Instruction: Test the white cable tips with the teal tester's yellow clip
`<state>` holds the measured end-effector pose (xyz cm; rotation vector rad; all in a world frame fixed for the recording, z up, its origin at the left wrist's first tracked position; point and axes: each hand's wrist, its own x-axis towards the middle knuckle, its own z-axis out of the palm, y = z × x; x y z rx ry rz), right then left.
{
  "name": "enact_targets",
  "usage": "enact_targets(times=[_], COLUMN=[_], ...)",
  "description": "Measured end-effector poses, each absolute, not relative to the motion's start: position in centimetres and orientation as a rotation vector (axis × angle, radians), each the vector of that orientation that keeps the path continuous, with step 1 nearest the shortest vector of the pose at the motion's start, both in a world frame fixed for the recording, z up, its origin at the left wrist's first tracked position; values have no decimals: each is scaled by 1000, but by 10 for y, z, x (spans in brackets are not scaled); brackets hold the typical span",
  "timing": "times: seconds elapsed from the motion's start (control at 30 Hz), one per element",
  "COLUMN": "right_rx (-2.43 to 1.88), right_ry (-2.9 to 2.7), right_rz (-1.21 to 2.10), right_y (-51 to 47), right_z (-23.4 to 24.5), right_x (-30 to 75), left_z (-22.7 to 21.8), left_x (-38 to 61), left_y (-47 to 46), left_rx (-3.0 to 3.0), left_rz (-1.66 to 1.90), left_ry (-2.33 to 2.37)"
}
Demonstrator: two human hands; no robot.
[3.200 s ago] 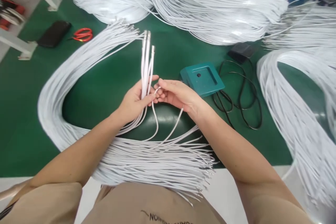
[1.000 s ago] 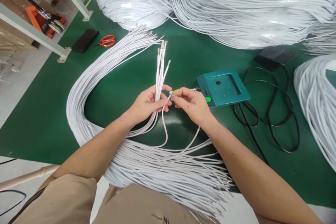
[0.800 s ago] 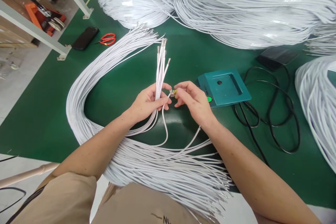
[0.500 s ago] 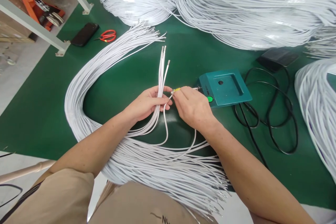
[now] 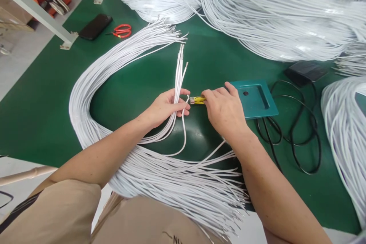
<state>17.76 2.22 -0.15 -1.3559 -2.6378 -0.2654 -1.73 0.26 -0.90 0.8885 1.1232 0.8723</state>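
Note:
My left hand (image 5: 167,106) is closed around a small bunch of white cables (image 5: 179,70) whose metal-tipped ends stick up and away from me. One more cable end lies pinched at its thumb. My right hand (image 5: 224,108) is closed on a small yellow-handled tool (image 5: 198,100), whose tip meets that cable end beside my left thumb. A big loop of white cables (image 5: 85,84) curves round my arms and fans out near my body.
A teal box (image 5: 254,99) with a recessed top sits just right of my right hand, with black cords (image 5: 288,129) coiled beside it. Large white cable bundles (image 5: 257,11) fill the far side and the right edge. A black phone (image 5: 95,26) and red scissors (image 5: 122,30) lie far left.
My right hand has shifted right, towards the teal box, and the yellow tool now shows clearly between the hands. The left hand still grips the same bunch. The view has tilted slightly.

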Motion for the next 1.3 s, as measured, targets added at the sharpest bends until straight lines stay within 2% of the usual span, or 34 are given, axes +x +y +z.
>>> enact_targets(times=[0.27, 0.63, 0.73, 0.87, 0.97, 1.17, 1.3], right_rx=[-1277, -1210, -1250, -1566, -1633, -1527, -1099], right_ry=[-2697, -2585, -2533, -2304, -2304, -2285, -2417], right_rz=[-227, 8, -60, -292, -326, -259, 108], right_y=[24, 27, 27, 27, 27, 26, 12], right_z=[3, 2, 3, 1, -3, 1, 14], right_x=[179, 183, 190, 201, 203, 200, 185], left_z=[-8, -19, -16, -16, -18, -18, -13], left_x=[-12, -3, -2, -6, -10, -18, -22], left_y=[2, 2, 2, 3, 4, 4, 5], left_rx=[953, 997, 995, 952, 930, 902, 854], left_rz=[824, 858, 853, 837, 826, 869, 916], left_ry=[1208, 1327, 1322, 1286, 1256, 1215, 1151])
